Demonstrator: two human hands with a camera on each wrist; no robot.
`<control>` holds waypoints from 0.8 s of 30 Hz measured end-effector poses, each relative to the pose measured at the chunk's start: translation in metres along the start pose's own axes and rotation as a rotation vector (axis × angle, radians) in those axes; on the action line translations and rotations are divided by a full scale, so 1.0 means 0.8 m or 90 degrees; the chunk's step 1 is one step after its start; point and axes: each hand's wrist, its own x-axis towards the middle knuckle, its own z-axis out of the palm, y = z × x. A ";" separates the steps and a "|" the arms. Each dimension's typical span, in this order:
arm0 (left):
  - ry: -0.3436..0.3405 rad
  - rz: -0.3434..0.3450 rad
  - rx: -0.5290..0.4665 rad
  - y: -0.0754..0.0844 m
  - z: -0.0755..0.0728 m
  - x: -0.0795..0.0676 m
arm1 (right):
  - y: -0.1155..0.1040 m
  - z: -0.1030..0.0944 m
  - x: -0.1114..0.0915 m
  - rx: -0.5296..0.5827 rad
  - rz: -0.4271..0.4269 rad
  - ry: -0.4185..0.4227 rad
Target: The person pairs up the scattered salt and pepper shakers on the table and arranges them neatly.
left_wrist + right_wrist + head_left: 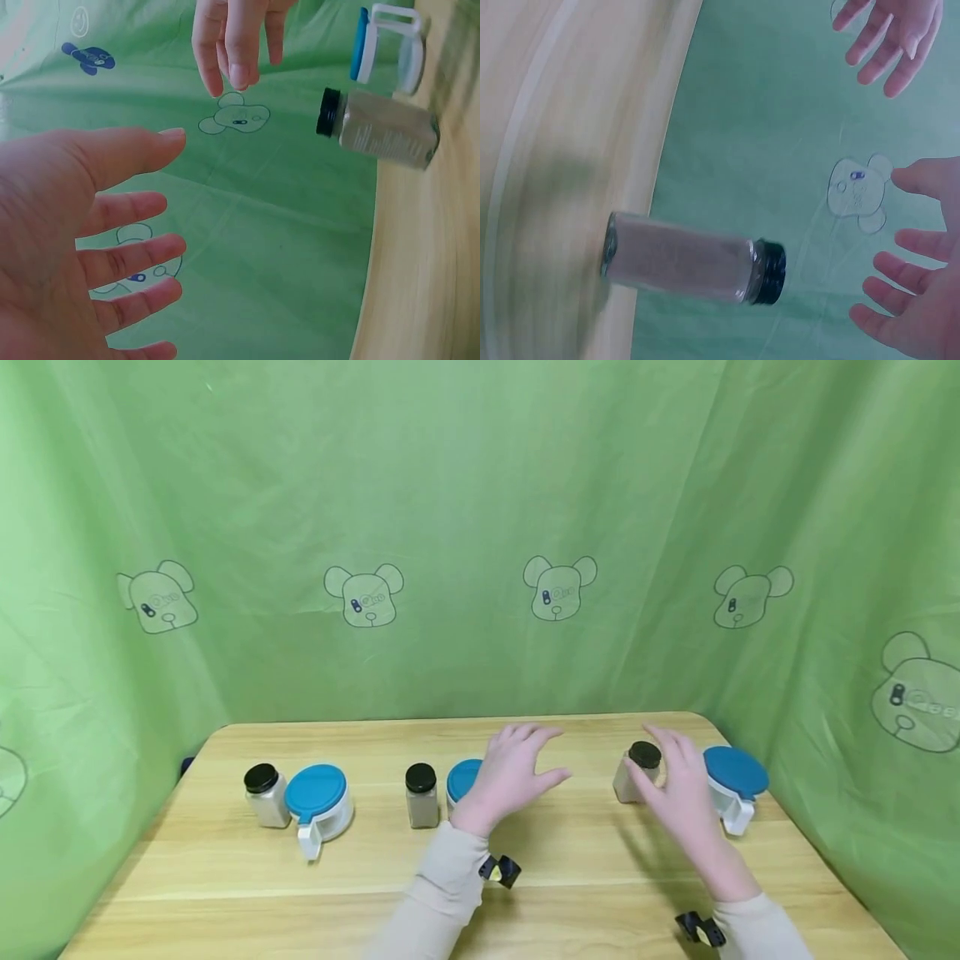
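My left hand (513, 772) hovers over the middle of the table, fingers spread and nothing in them. Behind it, partly covered, is a white container with a blue lid (463, 777). My right hand (678, 789) is held in the air with fingers and thumb apart, overlapping a black-capped jar (628, 785) in the head view. In the right wrist view this clear jar (682, 259) stands on the table with greyish-brown powder inside, apart from the fingers. Just right of that hand sits another blue-lidded container (735, 772) with a white handle.
Left on the wooden table (262, 893) stand a black-capped jar (267, 802) and a blue-lidded container (318, 793) with its handle toward me. Another black-capped jar (422, 802) is near the middle. A green curtain (450, 677) hangs behind and along both sides.
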 end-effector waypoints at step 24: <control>0.043 -0.048 -0.138 0.045 0.060 0.028 | 0.074 -0.022 0.003 -0.050 0.213 -0.035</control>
